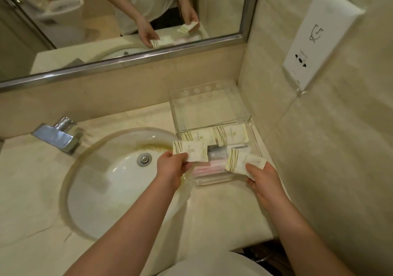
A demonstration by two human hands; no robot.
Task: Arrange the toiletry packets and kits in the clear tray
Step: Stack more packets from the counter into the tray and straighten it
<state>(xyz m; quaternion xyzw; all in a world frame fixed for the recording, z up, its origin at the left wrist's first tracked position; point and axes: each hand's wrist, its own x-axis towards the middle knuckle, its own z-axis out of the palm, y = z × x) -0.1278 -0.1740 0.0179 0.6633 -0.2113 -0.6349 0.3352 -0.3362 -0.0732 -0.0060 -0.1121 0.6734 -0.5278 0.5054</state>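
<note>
I have a cream packet in each hand, both held over the near half of the clear tray [253, 127], which sits on the counter [42, 180] in the right-hand corner, just right of the sink [106, 180] and against the side wall. My left hand [172, 165] pinches the left packet [190, 153] by its near edge, thumb on top and fingers curled under, holding it above the tray's near left corner. My right hand [262, 177] grips the right packet [244, 162] the same way at its near right end, tilted, over the near right part of the tray. Two more packets [230, 135] already lie flat side by side across the middle of the tray, just behind a clear divider; the far section looks empty apart from a row of round holes along its far wall. Beneath my two packets I can make out a grey kit [217, 152] and pale pink kits [204, 169], though their exact layout is partly hidden. I judge the job roughly mid-way: sorting is underway and these two are waiting for a spot. The next move calls for lowering each packet flat, square to the tray walls, without knocking the kits below or dragging the light tray across the counter.
</note>
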